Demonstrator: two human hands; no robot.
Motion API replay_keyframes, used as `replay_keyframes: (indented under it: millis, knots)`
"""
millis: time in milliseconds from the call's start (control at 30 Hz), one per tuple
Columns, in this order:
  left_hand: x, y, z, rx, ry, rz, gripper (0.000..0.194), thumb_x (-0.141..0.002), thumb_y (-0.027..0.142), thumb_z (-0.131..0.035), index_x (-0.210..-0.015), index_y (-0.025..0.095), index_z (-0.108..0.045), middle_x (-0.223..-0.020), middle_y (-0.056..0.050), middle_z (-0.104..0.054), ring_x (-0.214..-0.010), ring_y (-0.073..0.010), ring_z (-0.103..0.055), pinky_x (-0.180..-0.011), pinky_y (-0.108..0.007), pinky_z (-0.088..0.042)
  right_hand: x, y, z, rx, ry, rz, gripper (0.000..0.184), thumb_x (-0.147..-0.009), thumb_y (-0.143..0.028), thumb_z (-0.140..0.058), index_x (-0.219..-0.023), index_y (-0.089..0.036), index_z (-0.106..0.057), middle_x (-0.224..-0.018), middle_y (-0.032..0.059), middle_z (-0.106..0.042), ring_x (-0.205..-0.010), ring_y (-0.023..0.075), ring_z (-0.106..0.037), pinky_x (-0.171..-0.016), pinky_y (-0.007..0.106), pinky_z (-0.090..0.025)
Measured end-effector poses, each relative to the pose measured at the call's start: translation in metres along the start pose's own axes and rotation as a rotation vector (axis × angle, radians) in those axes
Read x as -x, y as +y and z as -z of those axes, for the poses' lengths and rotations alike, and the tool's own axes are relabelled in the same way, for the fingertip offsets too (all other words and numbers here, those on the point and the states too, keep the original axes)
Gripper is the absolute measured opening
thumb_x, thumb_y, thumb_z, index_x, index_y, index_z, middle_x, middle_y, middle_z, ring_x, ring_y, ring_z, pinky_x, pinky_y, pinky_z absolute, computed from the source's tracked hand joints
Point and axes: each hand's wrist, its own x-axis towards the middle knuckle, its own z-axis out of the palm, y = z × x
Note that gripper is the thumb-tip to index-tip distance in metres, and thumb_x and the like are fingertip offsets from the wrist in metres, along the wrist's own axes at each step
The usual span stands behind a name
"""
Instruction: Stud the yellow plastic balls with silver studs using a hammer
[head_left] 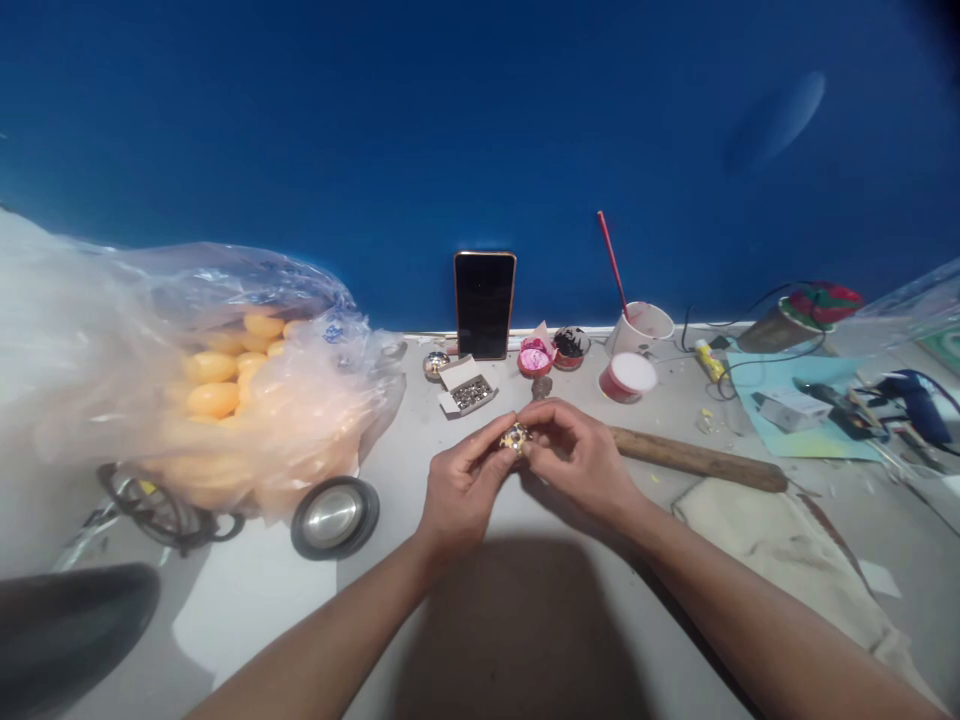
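Between the fingertips of both hands is a small gold-coloured ornament (515,438) set with dark and shiny stones; its exact kind is too small to make out. My left hand (466,480) pinches it from the left, thumb and forefinger on its edge. From the right, my right hand (577,455) grips the same piece with thumb and fingers. Just beyond the hands lies an open small white box (469,390) full of tiny silvery pieces. A shiny round metal object (436,365) sits beside that box.
A phone (484,305) leans on the blue wall. Small dishes of pink (535,358) and black material (570,346), a white tub (631,375) and a cup (641,325) with a red stick stand behind. Right lies a wooden rod (701,460); left, a plastic bag (300,400) of yellow-orange eggs.
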Motion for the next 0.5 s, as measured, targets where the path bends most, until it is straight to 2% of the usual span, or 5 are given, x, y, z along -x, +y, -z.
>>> replay_keyframes:
  millis: [233,500]
  knots:
    - [0.0018,0.0024,-0.0037,0.009,-0.008,-0.021,0.036,-0.093,0.030,-0.072,-0.126,0.017,-0.077,-0.119,-0.010,-0.081,-0.107,-0.0265,-0.079,-0.096,-0.037,-0.065,0.0028,0.0026,-0.0042,0.058,0.047,0.027,0.013,-0.078,-0.016,-0.063,-0.089,-0.020,-0.069,-0.093,0.0040,-0.073,-0.077,0.0165,-0.065,-0.070,0.029,-0.052]
    - [-0.0012,0.0018,-0.0038,0.150,0.025,0.110,0.041,-0.091,0.040,-0.075,-0.123,0.015,-0.076,-0.114,-0.012,-0.081,-0.101,-0.0266,-0.078,-0.087,-0.036,-0.066,-0.0021,0.0033,0.0011,0.032,-0.057,0.023,0.020,-0.083,-0.021,-0.066,-0.102,-0.019,-0.070,-0.091,0.0027,-0.069,-0.074,0.0147,-0.061,-0.069,0.028,-0.051]
